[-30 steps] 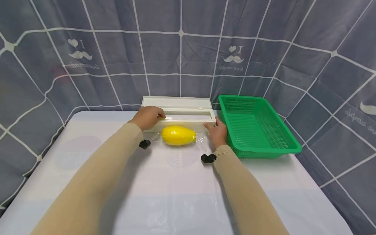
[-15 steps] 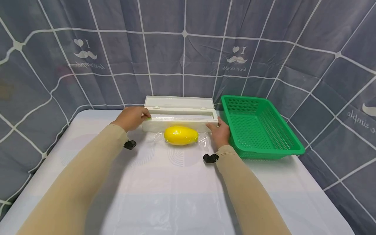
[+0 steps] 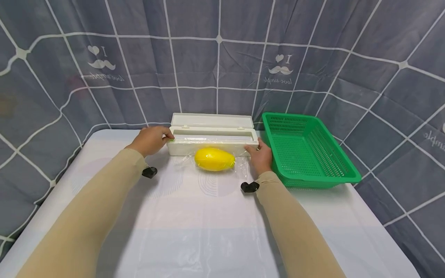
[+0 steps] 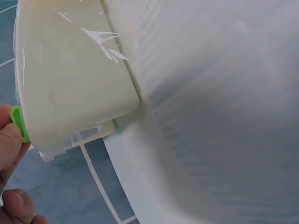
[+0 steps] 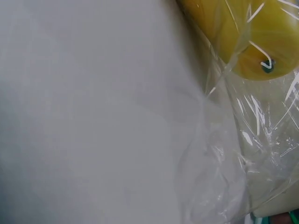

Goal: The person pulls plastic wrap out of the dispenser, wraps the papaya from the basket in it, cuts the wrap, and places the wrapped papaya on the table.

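A white cling film dispenser (image 3: 184, 148) lies across the back of the table, its lid (image 3: 213, 121) raised behind it. At its left front corner my left hand (image 3: 151, 139) pinches a small green slider (image 4: 18, 123) between thumb and finger. My right hand (image 3: 261, 158) grips the dispenser's right end, thumb on the front face; the right wrist view barely catches that hand. Against the front face lies a smooth yellow oblong fruit (image 3: 214, 159) with a dark green spot (image 5: 267, 66) at one end. Clear film (image 5: 219, 163) covers the fruit and spreads crumpled beside it.
To the right of the dispenser stands a green perforated plastic basket (image 3: 306, 154). A grey checked curtain (image 3: 194, 65) hangs behind the table and along its sides. The tabletop (image 3: 208, 216) has a pale patterned cover.
My left hand has moved left along the dispenser to its left end, with the green slider. My right hand keeps its grip on the right end. The head view has shifted slightly.
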